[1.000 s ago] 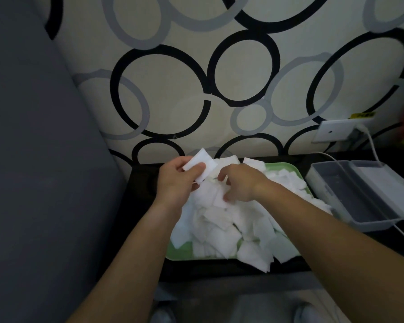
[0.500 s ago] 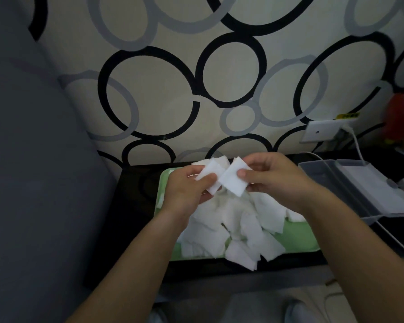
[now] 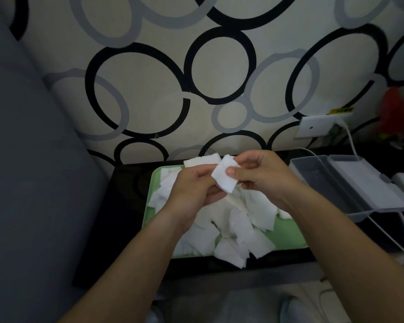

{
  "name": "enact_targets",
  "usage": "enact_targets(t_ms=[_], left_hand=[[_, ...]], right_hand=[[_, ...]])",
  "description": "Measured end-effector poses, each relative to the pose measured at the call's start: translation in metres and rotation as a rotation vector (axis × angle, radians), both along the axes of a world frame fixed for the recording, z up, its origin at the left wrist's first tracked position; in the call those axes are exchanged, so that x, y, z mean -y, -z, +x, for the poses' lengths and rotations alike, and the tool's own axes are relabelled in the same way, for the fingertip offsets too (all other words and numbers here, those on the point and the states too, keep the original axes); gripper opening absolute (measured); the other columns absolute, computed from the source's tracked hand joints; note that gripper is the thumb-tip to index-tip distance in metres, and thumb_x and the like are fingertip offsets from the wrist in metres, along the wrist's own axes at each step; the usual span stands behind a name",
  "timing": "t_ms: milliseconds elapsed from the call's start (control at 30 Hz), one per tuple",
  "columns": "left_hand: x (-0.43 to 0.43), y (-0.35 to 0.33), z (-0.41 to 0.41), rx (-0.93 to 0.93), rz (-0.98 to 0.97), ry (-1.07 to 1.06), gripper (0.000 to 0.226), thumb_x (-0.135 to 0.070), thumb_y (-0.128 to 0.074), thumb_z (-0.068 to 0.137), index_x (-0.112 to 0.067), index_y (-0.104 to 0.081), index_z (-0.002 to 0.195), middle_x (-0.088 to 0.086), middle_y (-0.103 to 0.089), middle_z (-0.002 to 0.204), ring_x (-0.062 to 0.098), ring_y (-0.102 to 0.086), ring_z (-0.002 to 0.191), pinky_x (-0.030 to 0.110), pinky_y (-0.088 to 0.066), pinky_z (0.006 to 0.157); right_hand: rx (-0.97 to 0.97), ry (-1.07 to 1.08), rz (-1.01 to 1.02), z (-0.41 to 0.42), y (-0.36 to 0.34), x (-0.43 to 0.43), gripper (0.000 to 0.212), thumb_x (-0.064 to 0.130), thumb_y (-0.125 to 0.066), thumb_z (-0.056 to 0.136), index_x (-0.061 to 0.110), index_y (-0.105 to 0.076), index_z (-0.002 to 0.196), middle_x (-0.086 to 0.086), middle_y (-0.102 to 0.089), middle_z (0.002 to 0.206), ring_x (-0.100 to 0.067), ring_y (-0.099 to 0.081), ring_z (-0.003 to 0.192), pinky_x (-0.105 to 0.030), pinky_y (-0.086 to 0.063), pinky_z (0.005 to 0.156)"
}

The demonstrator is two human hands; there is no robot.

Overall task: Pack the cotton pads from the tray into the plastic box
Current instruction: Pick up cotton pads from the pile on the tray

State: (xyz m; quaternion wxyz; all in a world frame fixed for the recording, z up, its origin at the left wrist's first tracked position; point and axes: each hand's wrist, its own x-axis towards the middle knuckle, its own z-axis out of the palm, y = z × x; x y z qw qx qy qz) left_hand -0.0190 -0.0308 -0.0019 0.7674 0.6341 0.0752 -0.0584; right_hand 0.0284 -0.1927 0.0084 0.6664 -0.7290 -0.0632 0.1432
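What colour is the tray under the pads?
Light green. The tray shows best in the head view, bare at its right side beside the pads.

We see a dim, flat-lit scene; the white cotton pads stand brightest. Wallpaper rings bow toward the picture's edges, and the red object at the wall's right edge is smeared.

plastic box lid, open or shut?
Open. The plastic box shows its grey inside; its lid lies flipped back flat beside it, to the right.
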Motion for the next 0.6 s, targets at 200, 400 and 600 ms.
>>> enact_targets(t_ms=[200, 400, 600], left_hand=[[0.000, -0.001, 0.000, -0.023, -0.028, -0.022, 0.022, -0.011, -0.052, 0.099, -0.010, -0.072, 0.109, 0.009, -0.077, 0.100, 0.019, -0.074, 0.093, 0.026, -0.058, 0.072], [0.000, 0.003, -0.002, 0.000, 0.042, -0.048, 0.019, -0.021, -0.063, 0.096, -0.009, -0.073, 0.107, 0.011, -0.077, 0.098, 0.018, -0.073, 0.093, 0.027, -0.059, 0.076], [-0.004, 0.010, -0.003, -0.033, 0.142, -0.139, 0.022, -0.003, -0.065, 0.090, -0.008, -0.068, 0.111, 0.010, -0.077, 0.091, 0.021, -0.075, 0.082, 0.024, -0.058, 0.065]], right_hand=[[0.063, 0.039, -0.067, 0.002, 0.004, -0.003, 0.019, 0.007, -0.078, 0.080, 0.005, -0.071, 0.098, -0.017, -0.071, 0.090, -0.011, -0.062, 0.066, -0.020, -0.050, 0.057], [0.237, 0.080, -0.227, -0.001, 0.008, -0.006, 0.020, 0.021, -0.082, 0.078, 0.008, -0.069, 0.086, -0.008, -0.069, 0.073, -0.011, -0.061, 0.057, -0.023, -0.049, 0.056], [0.382, -0.092, -0.464, -0.005, 0.022, 0.022, 0.016, 0.012, -0.064, 0.092, 0.026, -0.071, 0.098, 0.004, -0.072, 0.084, -0.008, -0.067, 0.072, -0.023, -0.053, 0.067]])
